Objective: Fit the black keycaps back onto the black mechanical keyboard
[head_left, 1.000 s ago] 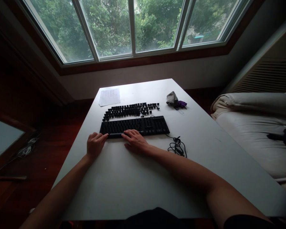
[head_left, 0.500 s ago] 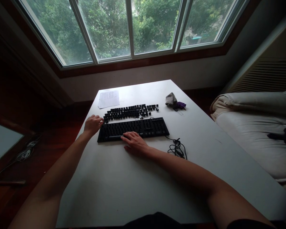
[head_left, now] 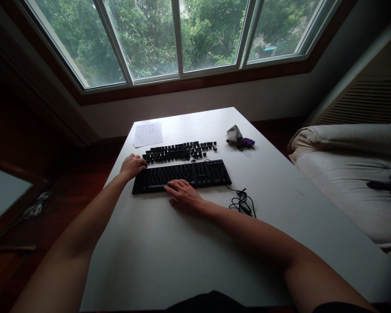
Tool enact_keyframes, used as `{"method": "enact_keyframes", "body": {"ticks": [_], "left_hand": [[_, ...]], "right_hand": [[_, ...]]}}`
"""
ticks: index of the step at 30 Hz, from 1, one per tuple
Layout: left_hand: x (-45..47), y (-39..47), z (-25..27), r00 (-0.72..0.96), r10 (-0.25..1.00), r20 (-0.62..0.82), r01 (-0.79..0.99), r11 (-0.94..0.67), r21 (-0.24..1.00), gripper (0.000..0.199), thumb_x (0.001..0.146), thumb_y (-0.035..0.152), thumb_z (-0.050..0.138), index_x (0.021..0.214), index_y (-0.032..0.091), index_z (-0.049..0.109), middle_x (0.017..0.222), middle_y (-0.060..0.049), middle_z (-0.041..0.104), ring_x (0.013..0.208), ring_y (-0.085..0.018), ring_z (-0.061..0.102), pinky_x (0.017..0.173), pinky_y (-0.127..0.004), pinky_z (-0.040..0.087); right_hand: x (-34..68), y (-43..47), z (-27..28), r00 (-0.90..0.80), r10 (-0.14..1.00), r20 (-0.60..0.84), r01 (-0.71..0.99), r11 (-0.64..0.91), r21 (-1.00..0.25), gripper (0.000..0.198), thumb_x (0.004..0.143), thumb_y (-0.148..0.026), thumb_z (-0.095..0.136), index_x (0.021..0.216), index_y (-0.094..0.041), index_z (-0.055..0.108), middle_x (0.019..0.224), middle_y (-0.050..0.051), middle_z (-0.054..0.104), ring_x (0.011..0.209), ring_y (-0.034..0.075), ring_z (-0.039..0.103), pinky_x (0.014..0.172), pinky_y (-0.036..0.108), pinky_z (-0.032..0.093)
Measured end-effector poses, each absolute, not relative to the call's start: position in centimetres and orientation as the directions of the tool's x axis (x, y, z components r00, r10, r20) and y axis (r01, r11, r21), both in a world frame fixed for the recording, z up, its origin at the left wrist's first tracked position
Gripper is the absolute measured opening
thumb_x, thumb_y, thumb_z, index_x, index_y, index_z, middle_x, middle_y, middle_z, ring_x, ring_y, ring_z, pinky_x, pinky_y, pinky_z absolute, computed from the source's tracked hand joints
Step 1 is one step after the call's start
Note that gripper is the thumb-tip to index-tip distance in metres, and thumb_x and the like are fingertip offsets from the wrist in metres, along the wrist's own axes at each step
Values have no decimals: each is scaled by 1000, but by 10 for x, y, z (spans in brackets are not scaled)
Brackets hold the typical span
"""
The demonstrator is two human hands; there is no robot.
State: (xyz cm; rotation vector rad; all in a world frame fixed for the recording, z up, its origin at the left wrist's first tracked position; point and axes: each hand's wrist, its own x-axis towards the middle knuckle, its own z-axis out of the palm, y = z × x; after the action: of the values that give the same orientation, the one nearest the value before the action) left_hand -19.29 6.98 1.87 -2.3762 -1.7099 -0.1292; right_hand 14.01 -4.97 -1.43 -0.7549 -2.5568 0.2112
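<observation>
A black keyboard (head_left: pixel 211 174) lies on the white table (head_left: pixel 143 243), most of its keycaps apparently off. Behind it several loose black keycaps (head_left: pixel 171 153) are set out in rows. My left hand (head_left: pixel 132 167) is at the left end of these rows, just beyond the keyboard's left back corner. Its thumb and fingers are pinched together at a keycap there, which they partly cover. My right hand (head_left: pixel 184 194) lies over the keyboard's front edge, fingers stretched out flat near the right end of the long space bar (head_left: pixel 154 188). I see nothing held in it.
A printed paper sheet (head_left: pixel 148 134) lies at the table's back left. At the back right are a grey cloth (head_left: pixel 233 134) and a purple one (head_left: pixel 248 142). The coiled black cable (head_left: pixel 243 202) rests right of the keyboard. A pale sofa (head_left: pixel 332 174) stands beyond the table's right edge.
My left hand has moved slightly right and away from me, its fingertips now over the leftmost keycaps. My right hand stays almost in place on the keyboard.
</observation>
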Motion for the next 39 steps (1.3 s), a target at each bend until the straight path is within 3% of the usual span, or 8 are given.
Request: {"method": "enact_keyframes", "body": {"ticks": [16, 25, 29, 35, 39], "left_hand": [[-189, 82, 28, 450, 889, 90, 886, -431, -171, 18, 86, 36, 63, 94, 27, 77, 97, -7, 71, 96, -27, 56, 82, -38, 43], [-184, 70, 25, 450, 869, 204, 888, -413, -200, 24, 92, 30, 54, 103, 23, 75, 107, -12, 66, 105, -31, 55, 86, -43, 44], [-182, 53, 30, 445, 852, 276, 896, -420, -145, 27, 96, 31, 49, 111, 23, 70, 111, -12, 66, 106, -30, 55, 90, -45, 43], [-186, 14, 30, 460, 851, 252, 887, -456, -78, 27, 99, 33, 46, 112, 24, 69, 108, -10, 69, 103, -28, 58, 90, -44, 44], [-193, -14, 20, 418, 843, 340, 901, -433, -33, 28, 100, 33, 45, 114, 23, 67, 105, -9, 70, 97, -26, 60, 88, -42, 46]], "right_hand": [[141, -48, -16, -744, 537, 399, 471, 844, -257, 50, 94, -34, 58, 140, -14, 54, 143, 17, 52, 134, 30, 43, 112, 46, 34], [141, -48, -14, -748, 544, 380, 476, 839, -264, 50, 94, -32, 58, 140, -15, 53, 144, 17, 51, 135, 30, 42, 112, 47, 34], [141, -48, -14, -750, 547, 373, 475, 837, -271, 50, 93, -32, 60, 141, -16, 53, 144, 17, 51, 135, 30, 42, 112, 48, 35], [141, -49, -15, -742, 555, 376, 483, 831, -275, 51, 93, -32, 61, 141, -17, 53, 144, 17, 51, 135, 30, 43, 113, 49, 33], [141, -48, -17, -743, 552, 378, 479, 833, -275, 52, 93, -32, 62, 141, -17, 53, 144, 17, 51, 135, 30, 43, 113, 48, 33]]}}
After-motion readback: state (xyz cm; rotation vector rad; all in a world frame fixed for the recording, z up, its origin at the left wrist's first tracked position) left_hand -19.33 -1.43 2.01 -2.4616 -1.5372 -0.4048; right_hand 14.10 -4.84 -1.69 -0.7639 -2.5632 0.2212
